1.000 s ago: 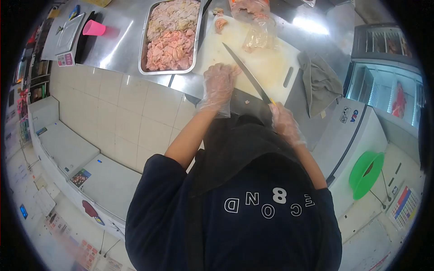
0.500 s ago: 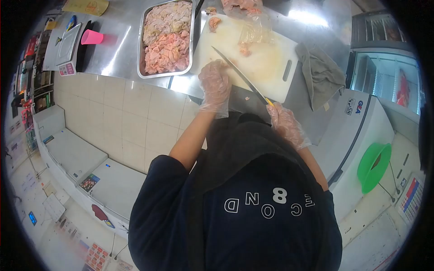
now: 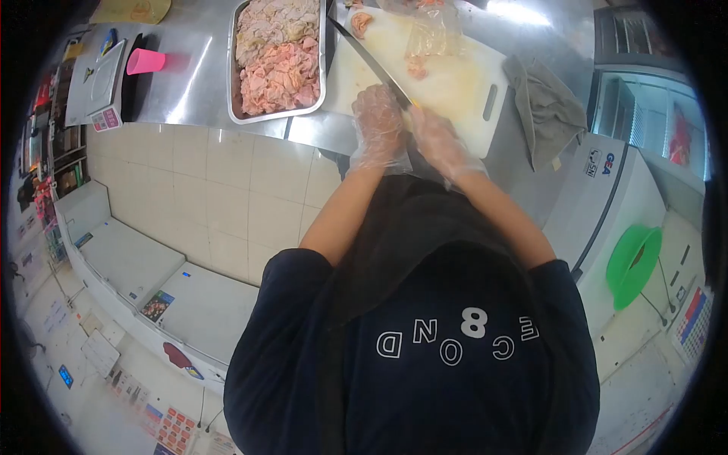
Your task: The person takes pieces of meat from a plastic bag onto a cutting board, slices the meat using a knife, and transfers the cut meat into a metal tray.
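Note:
My right hand (image 3: pixel 441 142), in a clear plastic glove, grips a knife (image 3: pixel 373 62) by its yellow handle. The long blade slants up and left over the white cutting board (image 3: pixel 455 95), passing close beside my left hand (image 3: pixel 379 125). That hand is gloved too, with fingers curled down at the near edge of the board; whatever is under them is hidden. Farther up the board lie a small piece of meat (image 3: pixel 416 70), another pinkish piece (image 3: pixel 361 26) and a clear plastic bag (image 3: pixel 437 34).
A metal tray (image 3: pixel 322 83) of cut raw meat stands left of the board. A pink cup (image 3: pixel 146 61) and a scale (image 3: pixel 106 85) are farther left. A grey cloth (image 3: pixel 547 114) lies at the right, near a white freezer (image 3: pixel 588 189) and green basin (image 3: pixel 633 265).
My right hand has moved left and up with the knife, close to my left hand. The blade has shifted toward the upper left. My left hand has moved slightly right and up.

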